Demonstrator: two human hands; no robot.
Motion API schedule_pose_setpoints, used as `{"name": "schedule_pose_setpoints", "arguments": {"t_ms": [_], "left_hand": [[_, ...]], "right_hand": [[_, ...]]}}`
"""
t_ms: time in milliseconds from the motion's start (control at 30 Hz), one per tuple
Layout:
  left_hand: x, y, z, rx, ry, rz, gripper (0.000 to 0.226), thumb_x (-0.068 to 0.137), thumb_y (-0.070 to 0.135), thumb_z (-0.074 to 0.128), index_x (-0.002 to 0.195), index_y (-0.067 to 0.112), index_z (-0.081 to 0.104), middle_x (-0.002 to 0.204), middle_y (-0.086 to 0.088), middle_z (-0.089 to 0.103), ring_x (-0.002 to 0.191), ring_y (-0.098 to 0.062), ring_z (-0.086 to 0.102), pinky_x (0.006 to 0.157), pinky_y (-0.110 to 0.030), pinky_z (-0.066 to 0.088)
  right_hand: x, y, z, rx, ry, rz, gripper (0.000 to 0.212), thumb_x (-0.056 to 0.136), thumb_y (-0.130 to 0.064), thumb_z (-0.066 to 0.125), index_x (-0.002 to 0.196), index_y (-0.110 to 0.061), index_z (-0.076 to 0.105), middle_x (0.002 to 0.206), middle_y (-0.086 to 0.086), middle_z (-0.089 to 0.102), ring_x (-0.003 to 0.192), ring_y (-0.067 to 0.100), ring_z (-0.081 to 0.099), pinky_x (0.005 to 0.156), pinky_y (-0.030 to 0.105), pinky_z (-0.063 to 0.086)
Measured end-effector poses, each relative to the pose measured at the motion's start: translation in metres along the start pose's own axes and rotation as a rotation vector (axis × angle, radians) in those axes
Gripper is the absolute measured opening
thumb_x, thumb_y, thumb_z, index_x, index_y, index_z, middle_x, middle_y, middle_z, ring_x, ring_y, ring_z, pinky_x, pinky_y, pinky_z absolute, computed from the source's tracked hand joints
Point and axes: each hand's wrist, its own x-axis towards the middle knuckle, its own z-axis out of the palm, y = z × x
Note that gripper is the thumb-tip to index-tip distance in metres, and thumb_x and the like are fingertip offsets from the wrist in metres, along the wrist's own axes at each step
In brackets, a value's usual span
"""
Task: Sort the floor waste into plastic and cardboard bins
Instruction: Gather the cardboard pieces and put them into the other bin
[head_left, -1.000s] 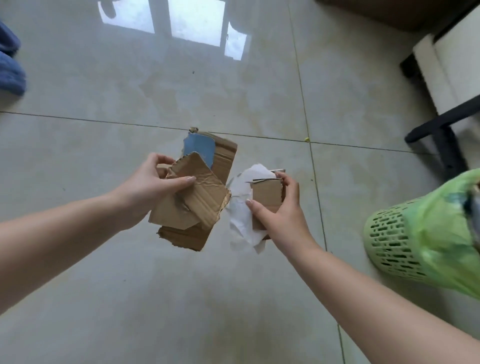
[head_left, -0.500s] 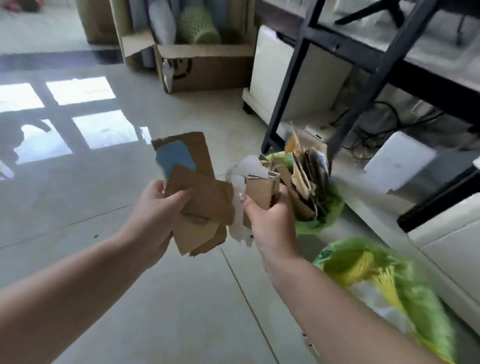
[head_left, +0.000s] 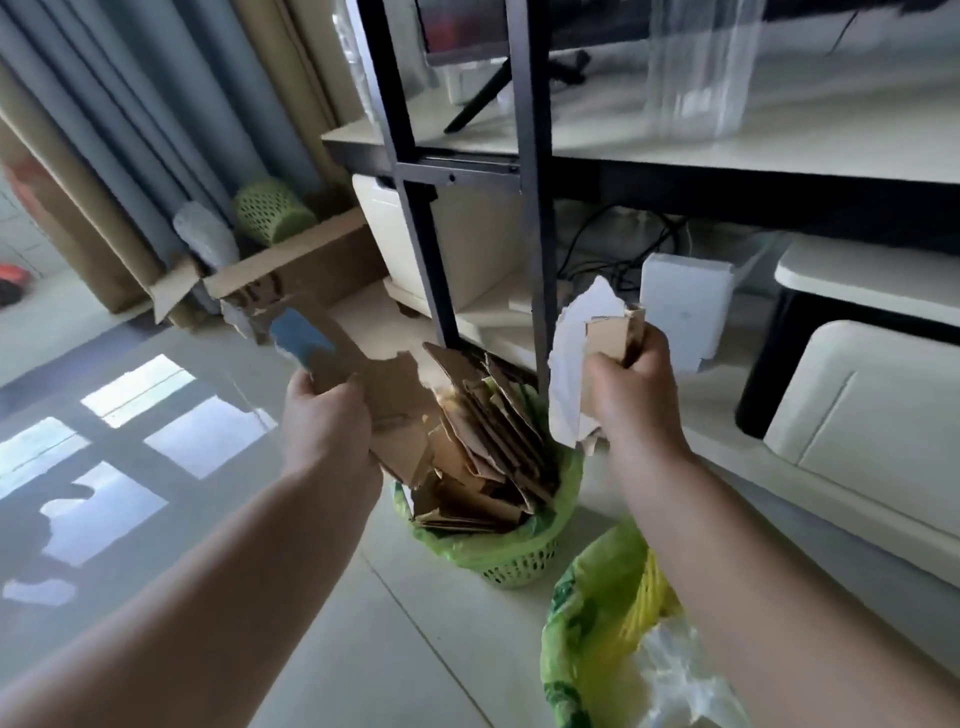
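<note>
My left hand (head_left: 324, 421) grips a stack of torn brown cardboard pieces (head_left: 400, 415), one with a blue patch (head_left: 301, 335), held just left of and above the cardboard bin. My right hand (head_left: 636, 392) holds a small brown cardboard scrap (head_left: 608, 332) together with a white torn sheet (head_left: 569, 374), above the bin's right side. The cardboard bin (head_left: 514, 564) is a green mesh basket with a green liner, stuffed with cardboard scraps (head_left: 483, 457). A second green-lined bin (head_left: 587, 649) at the lower right holds yellow and clear plastic (head_left: 670, 675).
A black metal shelf frame (head_left: 524, 208) stands right behind the cardboard bin, under a white desk top (head_left: 727, 150). White cabinets (head_left: 872, 415) sit to the right. An open cardboard box (head_left: 291, 270) with a green basket (head_left: 270, 210) is at the back left by curtains.
The view swung up from bare floor toward the bins and shelf. Both hands, still holding their scraps, have come closer to the cardboard-filled bin and spread apart.
</note>
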Motion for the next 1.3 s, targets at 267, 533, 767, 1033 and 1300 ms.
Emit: {"name": "schedule_pose_setpoints", "arguments": {"t_ms": [267,533,767,1033,1300], "left_hand": [[0.009,-0.044,0.02,0.243,0.013,0.005,0.047,0.084,-0.012,0.029,0.099,0.027,0.051,0.087,-0.013,0.063,0.073,-0.028,0.067,0.062,-0.045,0.059],[0.015,-0.065,0.019,0.508,-0.095,0.018,0.065,0.071,-0.015,0.031,0.079,0.041,0.063,0.086,-0.01,0.069,0.088,-0.035,0.066,0.076,-0.054,0.056],[0.025,-0.035,0.021,0.463,-0.143,0.023,0.045,0.082,-0.016,0.032,0.092,0.024,0.049,0.095,-0.014,0.068,0.085,-0.031,0.068,0.072,-0.053,0.057],[0.018,-0.027,0.052,0.304,-0.182,-0.06,0.028,0.091,-0.004,0.042,0.106,0.019,0.047,0.101,-0.01,0.061,0.083,-0.022,0.064,0.07,-0.043,0.058],[0.046,-0.066,0.027,0.343,0.015,-0.128,0.029,0.09,-0.003,0.041,0.111,0.017,0.043,0.101,-0.009,0.058,0.081,-0.022,0.062,0.066,-0.037,0.056]], "right_hand": [[0.006,0.058,0.047,-0.303,-0.139,0.055,0.047,0.08,-0.006,0.051,0.123,-0.024,0.05,0.12,0.009,0.057,0.113,0.031,0.052,0.095,0.04,0.045],[-0.007,0.085,0.062,-0.641,-0.45,0.006,0.058,0.089,-0.015,0.047,0.142,-0.024,0.024,0.148,0.006,0.03,0.135,0.029,0.027,0.108,0.042,0.027],[-0.009,0.094,0.057,-0.954,-0.498,-0.109,0.061,0.094,-0.017,0.044,0.145,-0.016,0.011,0.147,0.014,0.025,0.135,0.034,0.025,0.105,0.04,0.033],[-0.014,0.092,0.067,-1.249,-0.734,-0.066,0.073,0.093,-0.021,0.048,0.147,-0.007,0.002,0.154,0.022,0.007,0.143,0.04,0.004,0.113,0.047,0.024],[-0.001,0.086,0.048,-1.019,-0.856,-0.007,0.096,0.084,-0.041,0.052,0.147,-0.004,-0.011,0.157,0.013,0.003,0.145,0.028,0.002,0.117,0.038,0.01]]}}
